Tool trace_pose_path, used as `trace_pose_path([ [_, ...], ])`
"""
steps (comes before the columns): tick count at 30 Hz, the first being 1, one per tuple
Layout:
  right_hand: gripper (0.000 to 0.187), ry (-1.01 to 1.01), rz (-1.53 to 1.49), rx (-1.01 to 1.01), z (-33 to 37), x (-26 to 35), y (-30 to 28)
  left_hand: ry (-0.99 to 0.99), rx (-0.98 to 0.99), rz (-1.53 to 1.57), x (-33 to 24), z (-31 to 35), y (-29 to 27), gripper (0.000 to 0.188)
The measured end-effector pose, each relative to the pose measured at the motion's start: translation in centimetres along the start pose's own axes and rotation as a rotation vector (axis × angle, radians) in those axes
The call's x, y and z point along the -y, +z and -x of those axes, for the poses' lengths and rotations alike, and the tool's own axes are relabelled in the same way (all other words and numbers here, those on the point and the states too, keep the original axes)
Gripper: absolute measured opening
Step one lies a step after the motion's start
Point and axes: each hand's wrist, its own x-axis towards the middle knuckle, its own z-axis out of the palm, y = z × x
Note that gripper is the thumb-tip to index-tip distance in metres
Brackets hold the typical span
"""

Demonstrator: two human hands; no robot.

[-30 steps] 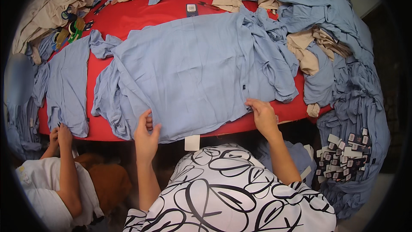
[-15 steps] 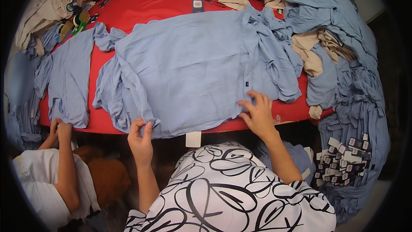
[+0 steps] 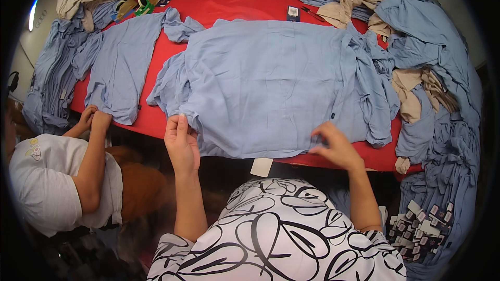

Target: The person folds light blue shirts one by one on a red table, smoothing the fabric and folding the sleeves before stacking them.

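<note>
A light blue shirt lies spread across the table in front of me, its sleeves bunched at both sides. At the shirt's near left edge, my left hand pinches a fold of the cloth between thumb and fingers. My right hand is at the near right edge, fingers apart and curved, with no cloth visibly gripped. Just above that hand a small dark label shows on the shirt. A white tag hangs below the near edge.
A co-worker at the left handles another light blue garment on the red table. Tape rolls and a dark tag lie farther back. Piled clothes border the table; many loose tags sit at lower right.
The whole view has shifted, moving the table contents rightward. My left hand has brought its pinched fold farther up over the shirt. My right hand's fingers have spread away from the near edge.
</note>
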Motion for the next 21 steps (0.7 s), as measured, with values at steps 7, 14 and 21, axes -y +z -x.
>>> trace_pose_path([
  [7, 0.014, 0.194, -0.52, 0.053, 0.5, -3.2, -1.6, 0.095, -0.189, 0.076, -1.5, -0.8, -0.6, 0.016],
  [14, 0.014, -0.056, -0.973, -0.322, -2.4, -3.2, -14.5, -0.179, 0.393, -0.538, -1.6, -2.3, -1.9, 0.022],
  [21, 0.011, -0.136, -0.974, -0.579, -13.0, -0.3, -15.5, -0.566, 0.638, -0.588, -0.6, -5.0, -0.1, 0.039],
])
